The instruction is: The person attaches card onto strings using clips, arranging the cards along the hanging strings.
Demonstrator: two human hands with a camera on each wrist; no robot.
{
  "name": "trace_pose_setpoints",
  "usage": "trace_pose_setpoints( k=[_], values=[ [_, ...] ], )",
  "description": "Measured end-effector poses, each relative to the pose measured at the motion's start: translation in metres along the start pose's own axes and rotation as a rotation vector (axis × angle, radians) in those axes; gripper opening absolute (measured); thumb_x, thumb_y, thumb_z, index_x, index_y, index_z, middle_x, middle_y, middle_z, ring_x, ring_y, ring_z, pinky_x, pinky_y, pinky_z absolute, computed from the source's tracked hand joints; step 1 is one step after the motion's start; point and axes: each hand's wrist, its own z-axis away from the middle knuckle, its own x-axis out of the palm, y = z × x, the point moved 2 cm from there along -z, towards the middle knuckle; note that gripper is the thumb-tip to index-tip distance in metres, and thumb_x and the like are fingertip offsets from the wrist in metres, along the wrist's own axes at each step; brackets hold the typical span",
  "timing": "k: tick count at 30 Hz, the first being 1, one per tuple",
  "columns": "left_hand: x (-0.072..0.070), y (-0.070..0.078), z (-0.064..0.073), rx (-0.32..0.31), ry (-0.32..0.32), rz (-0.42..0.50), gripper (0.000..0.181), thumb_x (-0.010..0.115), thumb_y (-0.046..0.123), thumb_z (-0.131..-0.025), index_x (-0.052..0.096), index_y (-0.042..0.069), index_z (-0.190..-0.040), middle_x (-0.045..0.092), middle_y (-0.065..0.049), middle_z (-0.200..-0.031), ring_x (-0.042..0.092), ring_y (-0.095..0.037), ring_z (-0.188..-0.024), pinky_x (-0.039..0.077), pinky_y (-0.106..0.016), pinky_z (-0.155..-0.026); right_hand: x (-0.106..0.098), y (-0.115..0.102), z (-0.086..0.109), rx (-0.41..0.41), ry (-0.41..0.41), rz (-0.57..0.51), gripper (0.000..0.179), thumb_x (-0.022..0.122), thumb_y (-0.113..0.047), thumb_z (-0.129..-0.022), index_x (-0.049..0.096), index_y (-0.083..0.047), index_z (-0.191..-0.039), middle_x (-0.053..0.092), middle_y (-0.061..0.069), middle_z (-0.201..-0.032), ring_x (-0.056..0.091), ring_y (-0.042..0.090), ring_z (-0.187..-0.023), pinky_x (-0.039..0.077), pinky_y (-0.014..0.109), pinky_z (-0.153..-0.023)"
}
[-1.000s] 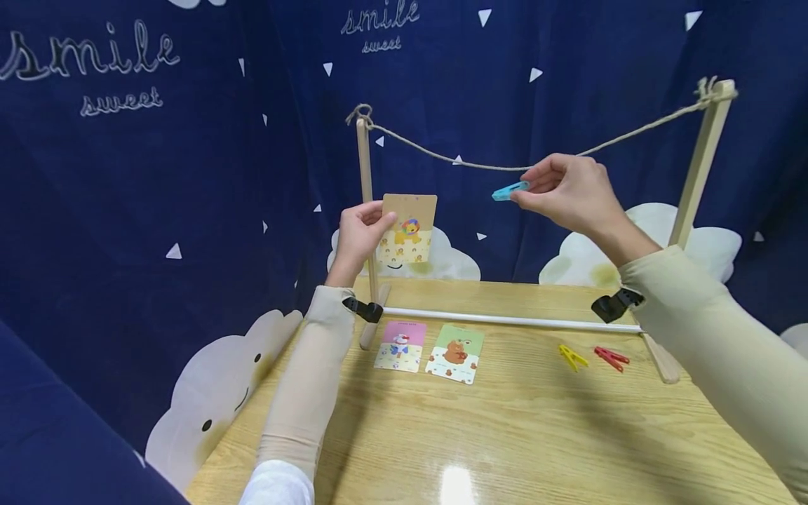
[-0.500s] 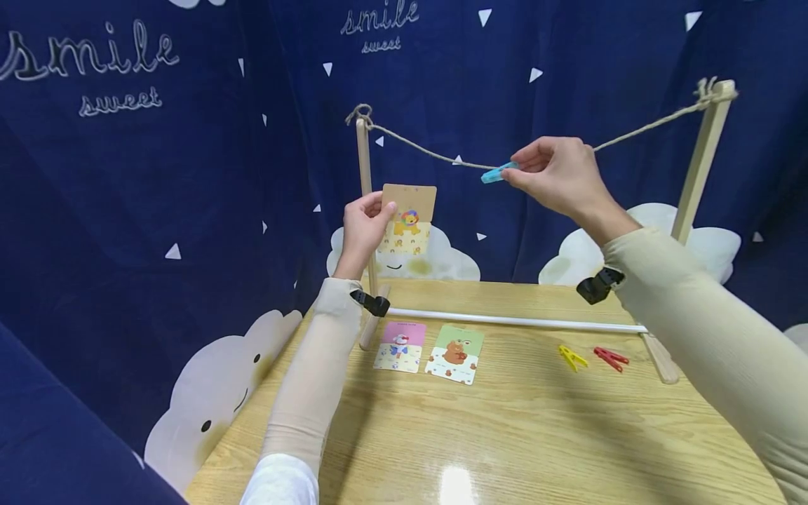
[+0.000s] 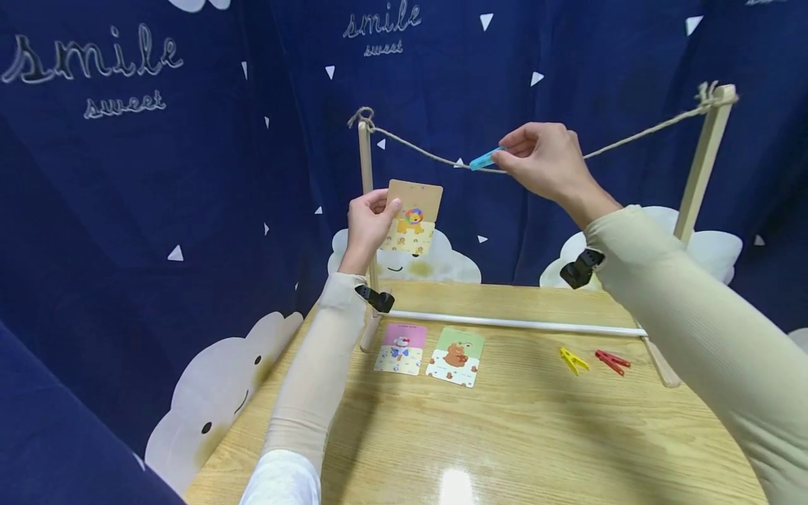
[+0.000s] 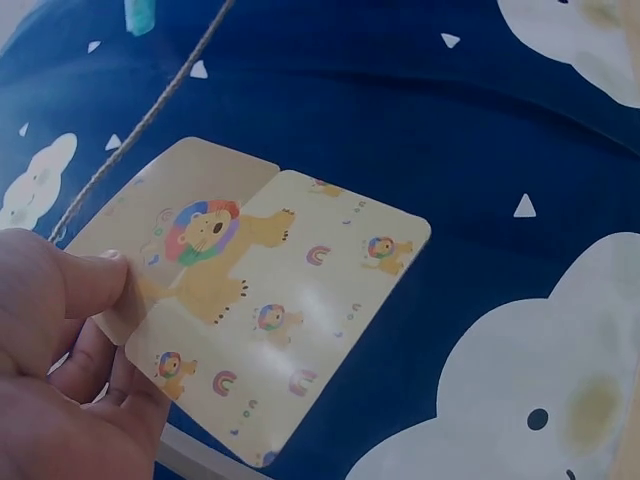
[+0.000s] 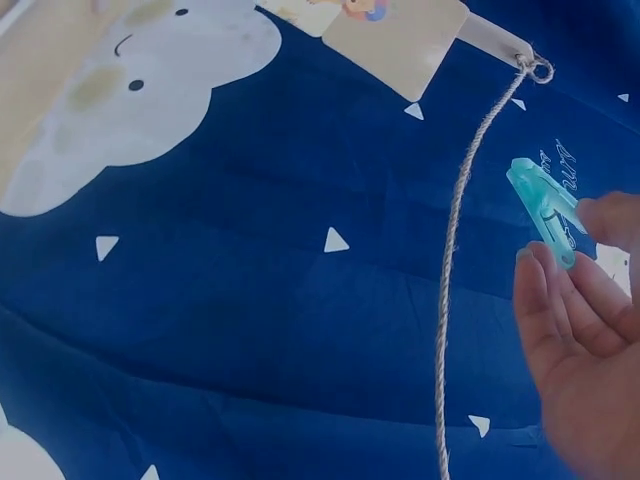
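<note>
My left hand (image 3: 369, 228) pinches the left edge of a lion card (image 3: 413, 217) between thumb and fingers, holding it up just below the rope (image 3: 423, 151). The card's lion picture faces me, also in the left wrist view. A light-blue clothespin (image 3: 485, 160) sits pinched in the fingertips of my right hand (image 3: 546, 161), overlapping the rope in the head view. From the right wrist, the clothespin (image 5: 540, 210) appears beside the rope (image 5: 450, 270), with a gap between them. Card and clothespin are apart.
Two wooden posts, left (image 3: 366, 161) and right (image 3: 703, 165), carry the sagging rope; a white rod (image 3: 517, 322) joins their bases. On the table (image 3: 505, 435) lie a pink card (image 3: 400, 348), a green card (image 3: 456, 356), a yellow clothespin (image 3: 574, 360) and a red clothespin (image 3: 611, 362).
My right hand has moved up and left with the light-blue clothespin, from below the rope to rope height. The left hand has raised the lion card slightly, and the card now tilts a little.
</note>
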Motion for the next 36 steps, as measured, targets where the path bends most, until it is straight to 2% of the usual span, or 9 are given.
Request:
trace_pose_setpoints(
  k=[6,12,19,26,36],
  values=[
    [0.003,0.005,-0.002,-0.026,-0.006,0.008,0.021,0.077,0.012,-0.094,0.077,0.002,-0.113,0.077,-0.015,-0.100,0.067,-0.014,-0.085,0.052,-0.024,-0.077,0.004,-0.008,-0.011,0.012,0.004,0.000,0.042,0.067,-0.041,-0.099,0.072,-0.010,-0.126,0.074,0.006,-0.117,0.067,0.015,-0.100,0.056,0.027,-0.084],
    [0.007,0.007,-0.006,-0.031,-0.008,0.027,0.020,0.078,0.011,-0.094,0.077,0.002,-0.111,0.078,-0.013,-0.099,0.070,-0.015,-0.085,0.054,-0.023,-0.074,0.009,-0.013,-0.021,0.029,0.021,-0.004,0.041,0.065,-0.039,-0.101,0.070,-0.011,-0.130,0.073,0.005,-0.120,0.066,0.015,-0.103,0.056,0.030,-0.090],
    [0.011,0.008,-0.009,-0.050,-0.014,0.077,0.019,0.078,0.010,-0.094,0.076,0.001,-0.111,0.078,-0.014,-0.100,0.071,-0.014,-0.084,0.055,-0.024,-0.074,0.017,-0.016,-0.029,0.031,0.050,-0.025,0.038,0.065,-0.036,-0.102,0.071,-0.011,-0.130,0.073,0.005,-0.120,0.066,0.014,-0.100,0.056,0.026,-0.086],
    [0.012,0.008,-0.012,-0.083,-0.006,0.104,0.020,0.078,0.010,-0.093,0.074,0.003,-0.112,0.078,-0.014,-0.099,0.070,-0.016,-0.085,0.055,-0.026,-0.076,0.026,-0.020,-0.035,0.017,0.055,-0.057,0.036,0.065,-0.031,-0.102,0.071,-0.009,-0.130,0.073,0.006,-0.122,0.066,0.013,-0.100,0.056,0.026,-0.089],
    [0.015,0.007,-0.014,-0.104,-0.022,0.082,0.019,0.077,0.012,-0.095,0.073,0.002,-0.111,0.077,-0.013,-0.096,0.068,-0.013,-0.080,0.054,-0.025,-0.072,0.039,-0.024,-0.039,0.013,0.052,-0.065,0.031,0.066,-0.023,-0.102,0.071,-0.006,-0.127,0.073,0.007,-0.119,0.065,0.014,-0.097,0.056,0.025,-0.086]
  ],
)
